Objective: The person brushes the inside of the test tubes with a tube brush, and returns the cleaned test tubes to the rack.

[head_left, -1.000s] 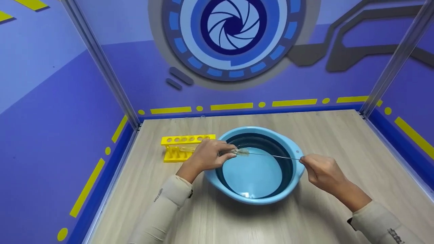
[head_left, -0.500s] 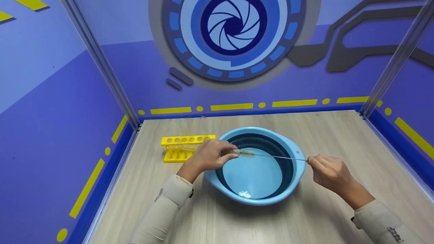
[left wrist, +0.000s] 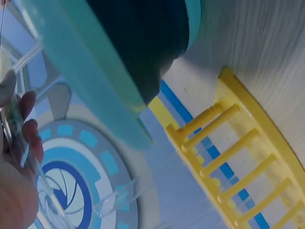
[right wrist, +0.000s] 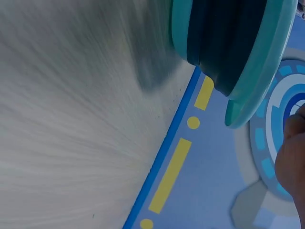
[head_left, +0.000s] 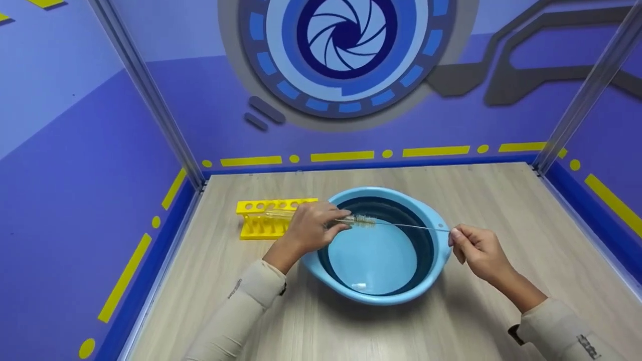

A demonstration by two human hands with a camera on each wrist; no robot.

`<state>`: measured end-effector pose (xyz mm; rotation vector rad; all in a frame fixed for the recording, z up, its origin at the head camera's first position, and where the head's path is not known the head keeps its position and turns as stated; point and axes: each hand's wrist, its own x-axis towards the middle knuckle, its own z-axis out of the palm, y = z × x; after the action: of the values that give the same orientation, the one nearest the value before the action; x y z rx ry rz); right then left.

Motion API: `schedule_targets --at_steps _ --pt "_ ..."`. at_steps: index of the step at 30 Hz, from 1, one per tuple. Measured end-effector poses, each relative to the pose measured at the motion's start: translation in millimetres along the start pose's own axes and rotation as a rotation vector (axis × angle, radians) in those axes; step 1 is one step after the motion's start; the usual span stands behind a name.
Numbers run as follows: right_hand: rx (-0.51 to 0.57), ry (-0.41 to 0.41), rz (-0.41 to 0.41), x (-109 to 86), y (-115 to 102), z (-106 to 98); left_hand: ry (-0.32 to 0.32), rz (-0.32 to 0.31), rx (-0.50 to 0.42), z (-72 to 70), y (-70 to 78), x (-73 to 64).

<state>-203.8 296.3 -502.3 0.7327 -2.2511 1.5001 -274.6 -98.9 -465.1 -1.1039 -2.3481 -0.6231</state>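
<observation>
Above the left side of a blue basin [head_left: 382, 299], my left hand [head_left: 312, 228] grips a clear glass test tube [head_left: 277, 214], its closed end pointing left over the yellow rack [head_left: 261, 234]. Bristles of a test tube brush [head_left: 365, 221] show at the tube's mouth; how much sits inside is hidden by the fingers. My right hand [head_left: 479, 250] pinches the far end of the brush's thin wire handle, near the basin's right rim. The left wrist view shows the fingers curled round the tube [left wrist: 50, 198]. Only part of the right hand [right wrist: 291, 164] appears in the right wrist view.
Faint clear tubes [left wrist: 114, 200] show by the rack in the left wrist view. The basin stands mid-table on the wood-grain tabletop [head_left: 361, 331]. Patterned blue panels [head_left: 346, 143] enclose the back and both sides.
My right hand pulled the brush rightward, then came slightly back left and up; more bristles show outside the tube than a second ago. The tube's closed end has risen a little.
</observation>
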Motion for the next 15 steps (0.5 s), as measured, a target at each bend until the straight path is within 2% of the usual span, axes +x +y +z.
schedule_targets --at_steps 4,9,12,15 --pt "0.132 -0.066 0.165 4.5 -3 -2 0.056 0.041 0.048 3.2 1.5 0.4" --pt "0.281 -0.199 0.327 9.0 -4 -5 0.082 0.045 0.099 4.6 3.5 2.0" --pt "0.411 -0.249 0.397 11.7 -3 -4 0.082 0.028 0.105 4.0 3.5 1.0" --pt "0.489 -0.292 0.424 15.3 -2 -4 0.078 0.023 0.107 3.3 3.3 0.6"
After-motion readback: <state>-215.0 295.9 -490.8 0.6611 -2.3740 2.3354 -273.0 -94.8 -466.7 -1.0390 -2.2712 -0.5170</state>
